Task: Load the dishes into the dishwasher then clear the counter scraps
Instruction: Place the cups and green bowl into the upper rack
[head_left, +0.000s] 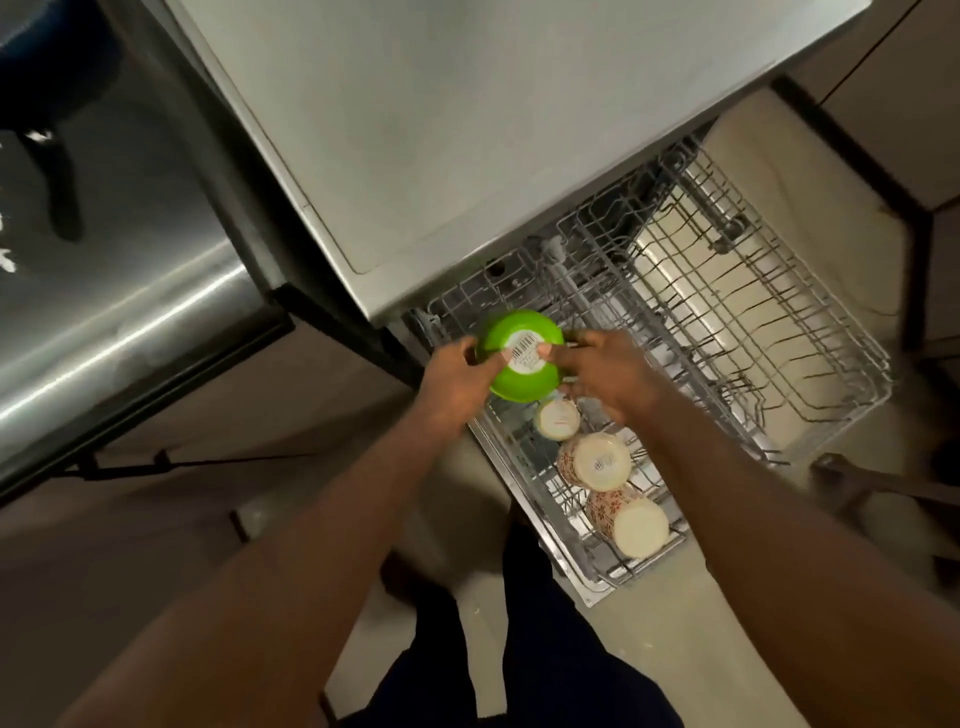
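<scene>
Forearms (322, 540) are extended over the pulled-out dishwasher rack (779, 332). The green bowl (511, 383), upturned, is gripped between left hand (457, 376) and right hand (608, 379) at the rack's far left corner. Three upturned cups (595, 461) are racked just nearer.

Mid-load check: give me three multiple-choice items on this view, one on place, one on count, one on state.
1. Where are the cups?
A) in the pulled-out rack
B) on the floor
C) on the counter

2. How many cups are loaded?
A) one
B) three
C) five

3. How is the green bowl held?
A) upright, one hand
B) lying free in the rack
C) upside down, both hands

Answers:
1 A: they sit in a row inside the wire rack.
2 B: three upturned bases show.
3 C: its base faces up while the left hand and right hand grip its sides.
</scene>
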